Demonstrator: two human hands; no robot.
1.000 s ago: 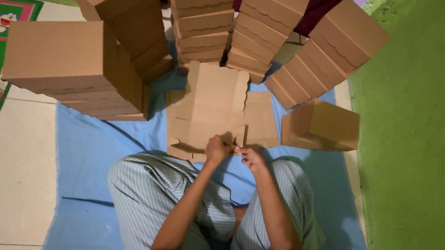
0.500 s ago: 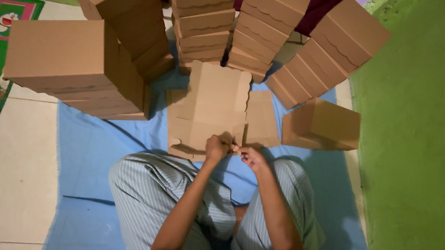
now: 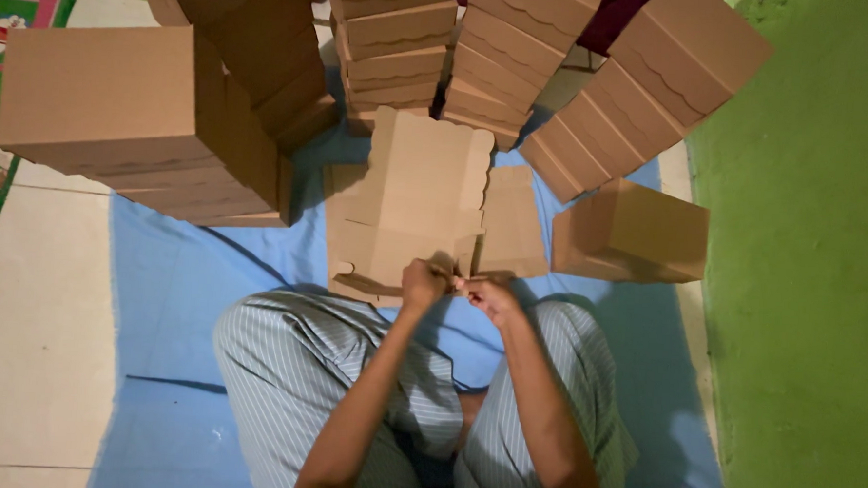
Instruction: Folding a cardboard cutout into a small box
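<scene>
While the flat cardboard box [image 3: 421,209] is spread out in the middle of the blue sheet [image 3: 173,291], it's pretty much hemmed in by finished boxes. A big stack [image 3: 137,114] is piled at the sheet's left side, more stacks [image 3: 462,50] are lined up along its far edge, another row [image 3: 646,87] leans in at the far right corner, and a single box [image 3: 634,233] is parked just beside the flat one on the right. Striped trousers [image 3: 330,386] are seen at the sheet's near edge. Both forearms are stretched forward, close together. The left hand [image 3: 423,283] is curled, pinching the near edge of the flat box, and the right hand [image 3: 485,297] is pinched on the same edge right next to it, fingertips nearly touching.
</scene>
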